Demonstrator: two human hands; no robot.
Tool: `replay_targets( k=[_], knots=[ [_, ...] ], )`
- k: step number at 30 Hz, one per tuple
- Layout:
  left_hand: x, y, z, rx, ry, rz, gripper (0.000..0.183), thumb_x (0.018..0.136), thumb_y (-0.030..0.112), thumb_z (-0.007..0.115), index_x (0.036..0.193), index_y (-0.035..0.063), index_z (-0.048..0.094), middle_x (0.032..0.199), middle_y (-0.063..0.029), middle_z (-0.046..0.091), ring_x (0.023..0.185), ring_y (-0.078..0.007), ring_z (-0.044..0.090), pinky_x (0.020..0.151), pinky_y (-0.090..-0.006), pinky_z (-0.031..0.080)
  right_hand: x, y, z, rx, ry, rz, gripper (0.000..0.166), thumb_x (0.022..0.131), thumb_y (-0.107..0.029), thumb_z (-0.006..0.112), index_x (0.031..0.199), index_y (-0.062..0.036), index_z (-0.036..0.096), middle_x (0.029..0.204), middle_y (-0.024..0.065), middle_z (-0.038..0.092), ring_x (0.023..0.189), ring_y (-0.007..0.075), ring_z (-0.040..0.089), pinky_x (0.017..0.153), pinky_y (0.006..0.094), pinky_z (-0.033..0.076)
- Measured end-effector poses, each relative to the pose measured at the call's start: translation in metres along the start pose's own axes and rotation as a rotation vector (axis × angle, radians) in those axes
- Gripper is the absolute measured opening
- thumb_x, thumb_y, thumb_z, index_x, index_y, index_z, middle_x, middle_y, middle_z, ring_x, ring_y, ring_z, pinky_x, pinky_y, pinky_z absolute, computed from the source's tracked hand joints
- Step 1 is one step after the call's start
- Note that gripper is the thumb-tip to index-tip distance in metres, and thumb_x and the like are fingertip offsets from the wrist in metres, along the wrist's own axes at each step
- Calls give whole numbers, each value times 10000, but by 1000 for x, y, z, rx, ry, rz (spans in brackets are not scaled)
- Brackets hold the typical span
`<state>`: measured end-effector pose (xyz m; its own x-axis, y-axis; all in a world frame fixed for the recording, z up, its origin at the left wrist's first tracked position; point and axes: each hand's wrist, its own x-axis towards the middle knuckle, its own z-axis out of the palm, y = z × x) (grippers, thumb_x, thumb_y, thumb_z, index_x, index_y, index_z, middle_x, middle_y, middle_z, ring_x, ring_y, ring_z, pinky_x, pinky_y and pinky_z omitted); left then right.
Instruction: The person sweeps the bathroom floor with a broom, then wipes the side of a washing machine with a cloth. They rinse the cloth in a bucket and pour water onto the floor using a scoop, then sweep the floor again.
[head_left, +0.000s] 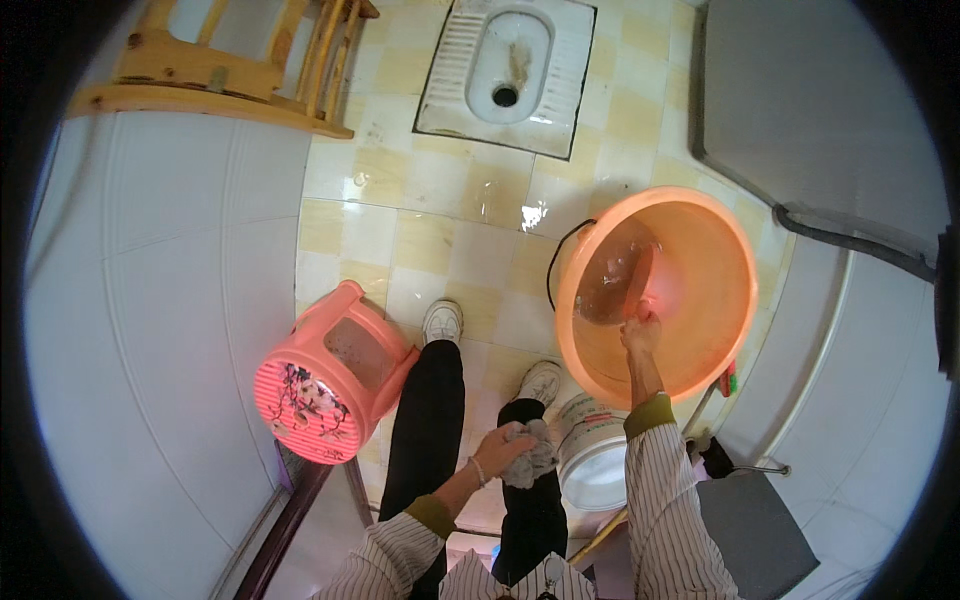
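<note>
My right hand (642, 334) reaches down inside a large orange plastic bucket (720, 322) and grips the handle of a pink plastic dipper (654, 279). The dipper's bowl is tipped on its side against the water (604, 281) at the bottom of the bucket. A crumpled grey cloth (531, 461) is bunched in my left hand (504, 448), held above my right leg. Part of the left fingers is hidden by the cloth. Just beside the orange bucket stands a white plastic pail (596, 469), partly covered by my right sleeve.
A squat toilet (510, 75) is set in the wet tiled floor (420, 240) ahead. To my left is a pink plastic stool (307, 412) with a floral top. A wooden rack (210, 82) stands upper left; a grey appliance-like box (810, 105) fills the upper right.
</note>
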<state>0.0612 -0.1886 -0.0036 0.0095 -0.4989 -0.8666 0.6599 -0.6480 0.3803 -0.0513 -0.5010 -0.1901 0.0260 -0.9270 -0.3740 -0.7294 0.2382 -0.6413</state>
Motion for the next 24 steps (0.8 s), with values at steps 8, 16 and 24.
replay_targets(
  k=[8, 16, 24],
  knots=[
    [-3, 44, -23, 352, -176, -134, 419, 796, 390, 631, 1033, 47, 586, 903, -167, 650, 838, -274, 629, 764, -359, 480, -78, -78, 36, 999, -515, 586, 189, 861, -75, 565, 1046, -70, 526, 840, 47, 564, 624, 86, 500, 503, 199, 406],
    [1, 60, -30, 528, -223, 20, 532, 771, 449, 609, 1130, 57, 581, 971, -205, 643, 908, -333, 622, 802, -395, 475, -146, -156, -117, 1584, -618, 714, 247, 907, -97, 516, 1085, 59, 447, 938, 99, 490, 654, 78, 426, 560, 222, 387],
    [16, 78, -36, 546, -261, 25, 697, 734, 499, 600, 1233, 17, 527, 1048, -240, 624, 976, -343, 610, 858, -386, 470, -134, -334, -190, 1351, -458, 502, 355, 794, -83, 591, 1082, 89, 475, 987, 173, 521, 724, 144, 506, 546, 231, 462]
  ],
)
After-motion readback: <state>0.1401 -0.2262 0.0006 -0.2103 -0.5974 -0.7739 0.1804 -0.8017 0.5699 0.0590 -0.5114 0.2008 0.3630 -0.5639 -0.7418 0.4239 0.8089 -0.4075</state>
